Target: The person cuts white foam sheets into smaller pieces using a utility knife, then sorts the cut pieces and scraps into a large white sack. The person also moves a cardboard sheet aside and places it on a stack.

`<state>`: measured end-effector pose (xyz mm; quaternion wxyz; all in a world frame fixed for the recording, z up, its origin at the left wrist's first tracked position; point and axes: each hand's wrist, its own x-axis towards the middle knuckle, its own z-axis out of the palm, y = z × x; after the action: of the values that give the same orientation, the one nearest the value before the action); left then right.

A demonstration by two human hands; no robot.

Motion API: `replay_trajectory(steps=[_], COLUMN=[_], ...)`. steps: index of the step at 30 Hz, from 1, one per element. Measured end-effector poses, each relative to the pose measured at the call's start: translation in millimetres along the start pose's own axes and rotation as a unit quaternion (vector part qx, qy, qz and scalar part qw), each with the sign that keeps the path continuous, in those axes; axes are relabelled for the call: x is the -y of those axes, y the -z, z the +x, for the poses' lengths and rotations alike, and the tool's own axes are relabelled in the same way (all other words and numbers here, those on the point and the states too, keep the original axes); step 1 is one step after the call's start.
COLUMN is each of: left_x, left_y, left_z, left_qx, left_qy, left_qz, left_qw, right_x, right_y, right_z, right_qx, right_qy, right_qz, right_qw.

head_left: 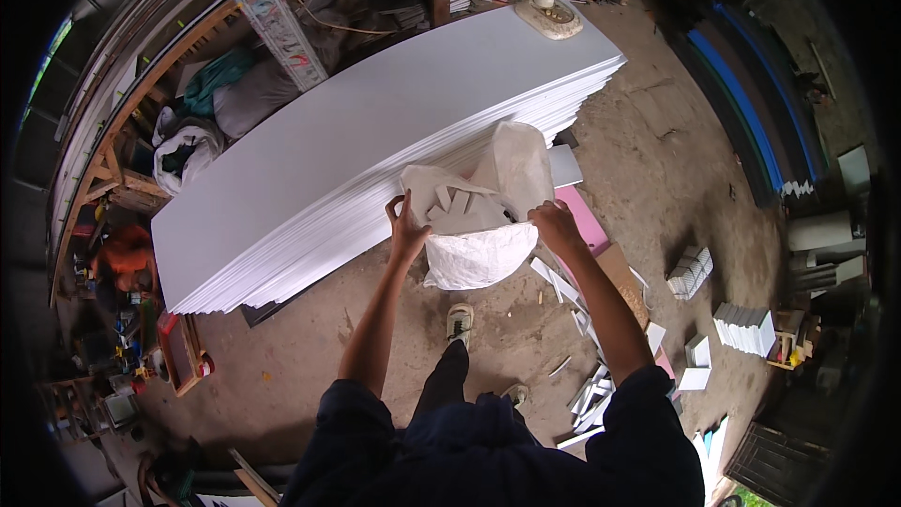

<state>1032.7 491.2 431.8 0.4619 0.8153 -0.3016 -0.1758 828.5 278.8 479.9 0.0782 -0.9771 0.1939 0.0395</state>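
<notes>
Two hands of ours grip the white sack (481, 258) by its rim, the left hand (406, 228) pinching the left edge and the right hand (557, 228) closed on the right edge, which we judge keeps the limp mouth spread and stops the cloth folding over the pale offcuts (459, 200) inside. The sack is directly between our hands, its near wall bulging just below them and its far flap rising beyond the right hand, while the stack of white sheets (375, 122) stands past both hands, close behind it.
</notes>
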Motion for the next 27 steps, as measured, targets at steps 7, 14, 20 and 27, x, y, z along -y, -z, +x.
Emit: replay_trajectory(steps=[7, 14, 20, 27], left_x=[-101, -137, -86, -50], left_y=[-31, -213, -353, -458], left_z=[-50, -179, -336, -502], left_qx=[-0.124, 0.100, 0.354, 0.458], left_qy=[-0.051, -0.259, -0.294, -0.195], left_qz=[0.165, 0.001, -0.002, 0.028], left_qw=[0.977, 0.961, 0.888, 0.867], right_x=[10, -71, -39, 3], right_y=[36, -114, -210, -312], right_z=[-75, -356, -657, -873], right_qx=[-0.256, -0.190, -0.098, -0.202], right_qy=[-0.081, -0.359, -0.729, -0.761], right_qz=[0.113, 0.242, 0.313, 0.377], right_qw=[0.957, 0.881, 0.601, 0.488])
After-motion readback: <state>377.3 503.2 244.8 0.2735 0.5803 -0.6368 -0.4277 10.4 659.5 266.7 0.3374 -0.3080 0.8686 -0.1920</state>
